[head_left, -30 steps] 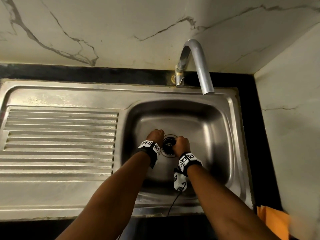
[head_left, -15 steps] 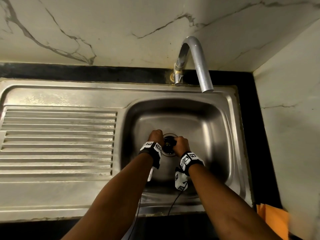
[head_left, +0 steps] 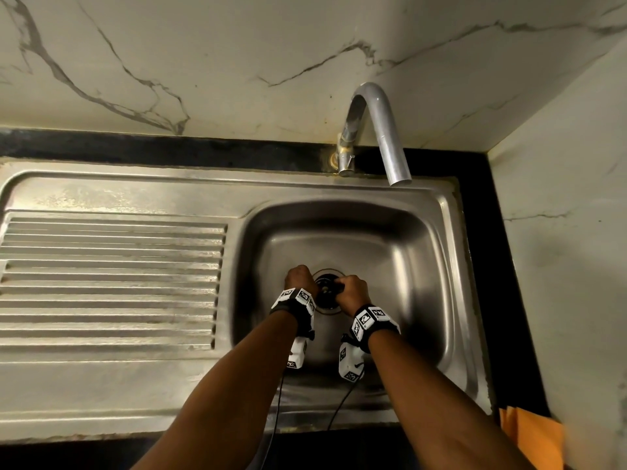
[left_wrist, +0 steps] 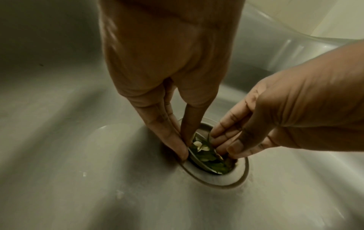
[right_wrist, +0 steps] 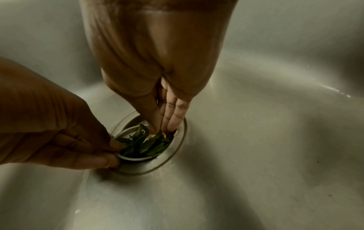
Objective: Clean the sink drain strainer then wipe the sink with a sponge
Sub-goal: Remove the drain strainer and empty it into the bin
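At the bottom of the sink basin [head_left: 424, 266], both hands are on the drain strainer [left_wrist: 199, 161], which sits in the drain opening, ringed by the steel drain flange [left_wrist: 234, 175].

Left hand [head_left: 298, 278]: at 9 o'clock of the drain in the head view. Grip is grasping the strainer rim; left wrist view shows thumb and fingers [left_wrist: 173, 140] pinched on the rim edge at the left side of the opening. Strainer looks slightly tilted on that side, can't confirm whether it's off its seat.

Right hand [head_left: 353, 291]: at 3 o'clock of the drain. Fingers [right_wrist: 173, 118] point straight down into the opening at the far right edge. Right wrist view shows fingertips touching the debris or the strainer's inner wall; cannot tell which, and cannot tell if this grip is closed on anything.

Strainer contents: green leaves [right_wrist: 145, 144] plus a few pale scraps [left_wrist: 199, 145], filling most of the basket.

Faucet [head_left: 383, 130] at 12 o'clock of the basin, spout over the back rim. Ribbed drainboard [head_left: 112, 276] at 9 o'clock of the basin. Sink is set in a dark worktop [head_left: 481, 184]; marble-pattern wall behind. Orange item [head_left: 529, 432] at 4 o'clock, off the sink's corner, can't identify. Marker wristbands on both wrists.
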A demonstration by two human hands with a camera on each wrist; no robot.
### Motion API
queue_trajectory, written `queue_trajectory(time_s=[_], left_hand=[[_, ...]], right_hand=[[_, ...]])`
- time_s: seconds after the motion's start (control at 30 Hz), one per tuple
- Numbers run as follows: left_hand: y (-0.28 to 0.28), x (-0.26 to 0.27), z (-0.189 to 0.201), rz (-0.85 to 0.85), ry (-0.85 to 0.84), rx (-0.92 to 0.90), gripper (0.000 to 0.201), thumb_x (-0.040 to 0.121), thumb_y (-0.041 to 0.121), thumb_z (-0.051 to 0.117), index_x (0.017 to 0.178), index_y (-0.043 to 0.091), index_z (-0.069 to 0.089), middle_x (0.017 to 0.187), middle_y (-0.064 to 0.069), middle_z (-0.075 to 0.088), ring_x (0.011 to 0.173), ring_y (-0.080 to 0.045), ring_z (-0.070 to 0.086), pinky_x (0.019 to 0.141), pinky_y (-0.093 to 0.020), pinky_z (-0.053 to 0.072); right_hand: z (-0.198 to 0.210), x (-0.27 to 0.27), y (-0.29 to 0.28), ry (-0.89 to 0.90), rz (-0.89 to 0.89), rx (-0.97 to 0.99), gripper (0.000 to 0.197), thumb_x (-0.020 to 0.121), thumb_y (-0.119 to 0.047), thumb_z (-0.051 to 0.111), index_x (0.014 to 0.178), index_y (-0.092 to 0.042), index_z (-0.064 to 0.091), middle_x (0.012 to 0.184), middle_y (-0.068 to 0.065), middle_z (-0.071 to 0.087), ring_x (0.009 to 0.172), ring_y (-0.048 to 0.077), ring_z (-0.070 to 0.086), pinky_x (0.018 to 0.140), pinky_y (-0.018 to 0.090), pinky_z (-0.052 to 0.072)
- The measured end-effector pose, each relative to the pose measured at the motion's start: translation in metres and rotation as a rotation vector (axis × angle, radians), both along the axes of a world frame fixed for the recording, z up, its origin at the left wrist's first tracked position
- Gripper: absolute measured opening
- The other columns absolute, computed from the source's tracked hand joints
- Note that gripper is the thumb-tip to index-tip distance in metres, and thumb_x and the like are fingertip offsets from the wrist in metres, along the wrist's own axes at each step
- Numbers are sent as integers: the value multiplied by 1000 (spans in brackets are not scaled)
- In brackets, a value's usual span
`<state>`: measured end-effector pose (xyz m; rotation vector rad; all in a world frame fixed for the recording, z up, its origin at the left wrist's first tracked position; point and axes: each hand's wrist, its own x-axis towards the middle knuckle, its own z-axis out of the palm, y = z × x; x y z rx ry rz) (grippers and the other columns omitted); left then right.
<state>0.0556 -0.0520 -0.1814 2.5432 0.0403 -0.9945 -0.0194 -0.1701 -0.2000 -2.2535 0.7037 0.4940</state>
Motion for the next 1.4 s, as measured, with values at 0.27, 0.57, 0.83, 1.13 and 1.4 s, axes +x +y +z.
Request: queue_trajectory(time_s=[0.27,0.57,0.83,1.13,1.4], left_hand=[[0,0,4,96,32,-32,34,80,15,73,108,0,62,117,-21,64,109,-37,63,88,-35,52],[9,5,25,93,22,-35,33,81,12,70,111,1,61,119,-19,64,111,-35,62,90,-34,53],[9,4,78,97,1,-94,42,72,15,78,108,2,61,114,-17,66,108,-31,64,84,-30,53],[26,-20,111,62,24,-187,20,79,16,65,89,1,74,88,-14,74,85,-30,73,76,-34,61],[54,-42,144,150,-1,-381,28,65,13,71,90,21,80,80,-4,77,74,-18,75,74,-35,62]], right_hand=[[-2,-1,-2,16,-41,16,29,76,-4,65,102,-10,76,103,12,75,103,29,68,92,35,54],[15,0,-5,28,-116,24,21,79,-6,62,95,-8,77,97,12,75,99,29,68,84,30,53],[55,1,-9,-43,-226,74,17,82,-16,60,80,-6,74,80,11,74,83,31,69,79,41,57],[81,-26,-5,-176,-468,243,19,67,-24,64,66,-41,74,80,-3,76,80,22,73,73,44,62],[135,-50,22,-285,-613,395,25,75,1,67,84,-19,79,86,8,76,81,29,74,63,40,62]])
